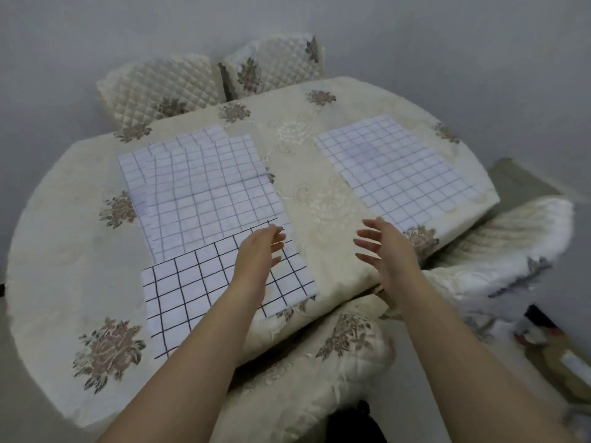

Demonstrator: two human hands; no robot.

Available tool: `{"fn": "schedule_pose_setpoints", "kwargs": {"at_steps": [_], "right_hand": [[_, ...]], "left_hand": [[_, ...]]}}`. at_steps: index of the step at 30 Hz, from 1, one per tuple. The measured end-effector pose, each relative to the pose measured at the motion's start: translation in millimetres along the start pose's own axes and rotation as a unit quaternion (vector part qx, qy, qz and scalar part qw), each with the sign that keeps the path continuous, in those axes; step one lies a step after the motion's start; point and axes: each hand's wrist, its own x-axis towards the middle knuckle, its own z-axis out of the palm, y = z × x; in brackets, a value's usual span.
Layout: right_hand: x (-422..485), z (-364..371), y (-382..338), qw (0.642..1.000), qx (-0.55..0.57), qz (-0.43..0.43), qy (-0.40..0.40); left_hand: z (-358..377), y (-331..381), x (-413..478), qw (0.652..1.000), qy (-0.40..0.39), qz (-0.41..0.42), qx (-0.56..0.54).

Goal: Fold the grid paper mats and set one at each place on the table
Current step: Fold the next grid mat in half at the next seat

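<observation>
Three grid paper mats lie on the cream floral tablecloth [64,251]. A folded mat with bold black lines [192,292] sits at the near edge. A larger pale-lined mat [198,183] lies behind it, its near edge covered by the black-lined mat. A third mat [396,167] lies flat at the far right. My left hand [260,251] hovers over the black-lined mat's far right corner, fingers relaxed. My right hand [383,247] hovers over bare cloth between the mats, fingers spread, holding nothing.
Two quilted chair backs [166,87] stand behind the table. A covered chair [511,238] is at the right and another [335,356] is tucked under the near edge. Boxes and clutter [556,346] lie on the floor at the right.
</observation>
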Motion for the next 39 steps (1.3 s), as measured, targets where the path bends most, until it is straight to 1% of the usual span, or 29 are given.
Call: {"fn": "schedule_pose_setpoints", "kwargs": {"at_steps": [5,8,13,17,24,29,32,36,39], "right_hand": [[6,-79,-17,0.998,0.042,-0.030,0.047],[9,-131,-28,0.995,0.050,-0.048,0.070],[12,-230,-40,0.987,0.088,-0.052,0.122],[6,-313,-42,0.983,0.082,-0.049,0.154],[-15,-427,-40,0.964,0.121,-0.054,0.232],[-22,-481,-33,0.951,0.139,-0.048,0.272],[-17,-500,-32,0.947,0.144,-0.049,0.284],[0,-512,-39,0.949,0.136,-0.049,0.281],[24,-515,-53,0.953,0.123,-0.055,0.271]], "left_hand": [[70,-2,-17,0.998,-0.057,0.019,0.032],[114,-7,-29,0.996,-0.073,0.022,0.039],[198,-25,-60,0.993,-0.097,0.033,0.058],[274,-45,-90,0.989,-0.126,0.037,0.065],[385,-70,-138,0.976,-0.188,0.064,0.092],[444,-82,-158,0.962,-0.240,0.070,0.106],[470,-87,-161,0.960,-0.255,0.072,0.096],[495,-89,-150,0.961,-0.253,0.072,0.086],[507,-81,-132,0.966,-0.237,0.074,0.067]]}}
